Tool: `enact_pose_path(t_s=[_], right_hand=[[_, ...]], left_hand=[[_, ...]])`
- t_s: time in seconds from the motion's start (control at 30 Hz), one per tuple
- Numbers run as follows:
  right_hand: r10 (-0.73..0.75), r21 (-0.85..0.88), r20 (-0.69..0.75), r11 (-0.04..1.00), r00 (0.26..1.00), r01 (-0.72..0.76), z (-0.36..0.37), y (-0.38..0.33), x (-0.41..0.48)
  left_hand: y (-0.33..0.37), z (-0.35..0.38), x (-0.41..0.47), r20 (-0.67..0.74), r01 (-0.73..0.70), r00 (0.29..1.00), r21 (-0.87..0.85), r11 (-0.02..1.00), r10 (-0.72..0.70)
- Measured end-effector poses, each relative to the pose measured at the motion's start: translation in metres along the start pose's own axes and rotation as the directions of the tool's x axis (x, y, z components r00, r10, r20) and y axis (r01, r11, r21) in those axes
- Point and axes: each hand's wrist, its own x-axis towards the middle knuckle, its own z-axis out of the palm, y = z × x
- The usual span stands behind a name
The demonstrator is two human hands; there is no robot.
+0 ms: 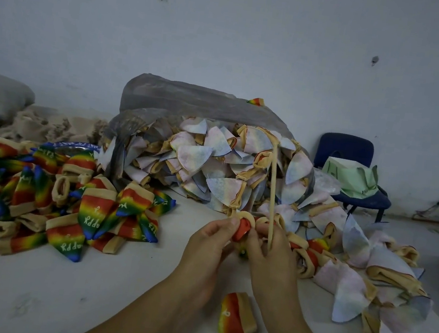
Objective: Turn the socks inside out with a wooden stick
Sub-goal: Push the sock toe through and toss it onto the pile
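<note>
My left hand (211, 238) and my right hand (266, 248) meet at mid-frame, both pinching one sock (244, 229) whose tan cuff ring and red fabric show between the fingertips. A thin wooden stick (272, 197) rises upright from my right hand, held against the fingers. Another rainbow sock (236, 316) with a tan cuff lies on the floor under my forearms. On the left lies a pile of rainbow "happy" socks (56, 201). Behind the hands, pale inside-out socks (213, 162) spill from a clear plastic bag (193, 99).
More pale socks (365, 273) trail down the right side of the white floor (87, 288). A blue chair (345, 148) with a green bag (355, 180) stands at the back right against the wall. Beige fabric (52, 123) lies heaped at the back left.
</note>
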Motion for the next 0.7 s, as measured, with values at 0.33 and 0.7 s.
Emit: enact_pose_path(t_s=[0.33,0.7], right_hand=[[0.182,0.243,0.073,0.950,0.981,-0.195,0.0046,0.0003,-0.0012],[0.062,0.116,0.069,0.991,0.996,-0.070,0.0067,0.0055,-0.0029]], left_hand=[[0.0017,-0.0018,0.0041,-0.071,-0.224,0.965,0.278,0.934,0.252],[0.0019,-0.0061,0.0078,-0.048,-0.276,0.946,0.401,0.873,0.321]])
